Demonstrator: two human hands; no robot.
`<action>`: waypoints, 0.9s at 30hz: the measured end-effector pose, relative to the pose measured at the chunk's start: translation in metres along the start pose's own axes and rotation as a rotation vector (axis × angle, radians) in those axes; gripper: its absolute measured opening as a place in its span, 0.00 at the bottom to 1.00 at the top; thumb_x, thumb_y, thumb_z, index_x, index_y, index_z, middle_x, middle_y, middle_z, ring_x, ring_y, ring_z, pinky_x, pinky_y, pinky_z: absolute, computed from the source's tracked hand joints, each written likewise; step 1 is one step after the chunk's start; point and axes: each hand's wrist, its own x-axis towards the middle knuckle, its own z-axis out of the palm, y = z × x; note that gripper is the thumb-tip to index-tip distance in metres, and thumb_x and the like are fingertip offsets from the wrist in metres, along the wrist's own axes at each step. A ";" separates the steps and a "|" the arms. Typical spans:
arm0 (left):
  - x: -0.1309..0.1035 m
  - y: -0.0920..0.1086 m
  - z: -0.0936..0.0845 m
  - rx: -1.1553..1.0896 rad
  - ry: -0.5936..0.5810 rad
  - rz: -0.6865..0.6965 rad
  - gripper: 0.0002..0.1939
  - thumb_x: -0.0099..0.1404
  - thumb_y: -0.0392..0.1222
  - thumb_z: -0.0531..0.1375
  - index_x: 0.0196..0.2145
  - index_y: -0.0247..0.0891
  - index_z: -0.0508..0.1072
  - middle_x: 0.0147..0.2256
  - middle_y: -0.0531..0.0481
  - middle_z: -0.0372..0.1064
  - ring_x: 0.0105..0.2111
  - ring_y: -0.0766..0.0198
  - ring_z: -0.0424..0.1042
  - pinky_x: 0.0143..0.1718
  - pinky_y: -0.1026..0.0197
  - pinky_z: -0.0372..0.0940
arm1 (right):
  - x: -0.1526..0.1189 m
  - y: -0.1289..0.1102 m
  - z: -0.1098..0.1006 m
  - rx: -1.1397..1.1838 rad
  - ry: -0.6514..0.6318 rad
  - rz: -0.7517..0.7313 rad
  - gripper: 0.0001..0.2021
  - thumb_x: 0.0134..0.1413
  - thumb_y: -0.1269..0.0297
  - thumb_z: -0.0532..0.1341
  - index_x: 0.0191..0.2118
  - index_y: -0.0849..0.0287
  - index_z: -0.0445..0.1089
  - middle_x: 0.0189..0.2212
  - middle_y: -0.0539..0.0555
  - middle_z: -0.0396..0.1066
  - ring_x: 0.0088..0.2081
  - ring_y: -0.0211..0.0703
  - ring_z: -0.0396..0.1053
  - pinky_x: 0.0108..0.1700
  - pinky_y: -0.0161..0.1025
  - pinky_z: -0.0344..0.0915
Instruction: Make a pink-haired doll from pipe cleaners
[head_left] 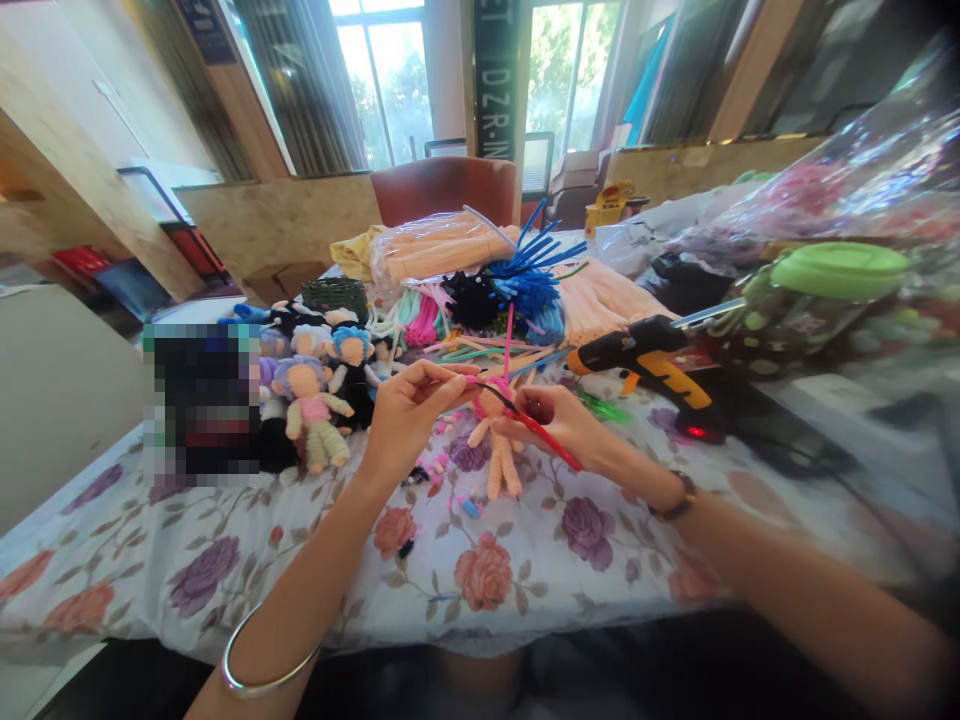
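Observation:
A small doll [501,462] with a peach body of fuzzy pipe cleaners and pink hair stands between my hands, above the tablecloth. My left hand [415,400] is pinched at the left of its head, on a pink pipe cleaner [471,380]. Another pink strand [509,340] sticks straight up from the head. In my right hand [559,420], closed beside the head, is a red-handled tool [553,445]; its dark curved end crosses the hair towards my left fingertips. Its exact kind does not show. Small pink and black scraps [435,468] lie left of the doll.
Finished dolls [306,400] crowd the left, beside a pixelated patch. A black and orange glue gun [645,360] stands at right, near a red light and a green-lidded jar [840,270]. Bundles of blue [529,275] and peach pipe cleaners [442,250] lie behind.

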 end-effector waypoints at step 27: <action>-0.001 -0.001 -0.001 0.042 0.002 -0.017 0.06 0.55 0.40 0.65 0.26 0.35 0.73 0.37 0.47 0.77 0.36 0.62 0.77 0.45 0.56 0.72 | 0.000 0.004 -0.001 -0.121 0.018 -0.021 0.22 0.45 0.46 0.64 0.24 0.58 0.57 0.21 0.44 0.52 0.23 0.32 0.49 0.24 0.33 0.48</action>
